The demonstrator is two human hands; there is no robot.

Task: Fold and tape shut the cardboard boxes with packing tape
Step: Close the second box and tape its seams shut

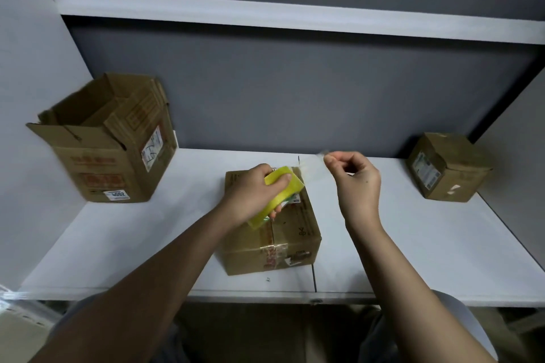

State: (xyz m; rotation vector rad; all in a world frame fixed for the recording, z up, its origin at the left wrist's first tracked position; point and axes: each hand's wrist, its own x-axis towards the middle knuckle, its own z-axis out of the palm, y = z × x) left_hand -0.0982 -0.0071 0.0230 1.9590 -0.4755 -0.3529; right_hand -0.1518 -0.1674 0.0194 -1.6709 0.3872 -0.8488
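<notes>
Gripping yellow tape roll w/ left hand, fingers curled round its rim, thumb on top; roll held just above closed middle box, over its far-left part. Pinching free end of clear tape strip w/ right hand, thumb and forefinger closed on it, other fingers loosely curled; strip stretched taut from roll up and right to that pinch, well clear of box top. Middle box sitting on white worktop, near front edge, flaps folded down, centre seam showing, old tape and labels on front face. Standing at far left of worktop, against side wall: larger open box, top flaps up, printed labels on side and front. Resting at far right, near back wall: small closed box, label on its left face. Above worktop: white shelf on grey back panel. Both forearms bare, reaching in from bottom of view.
</notes>
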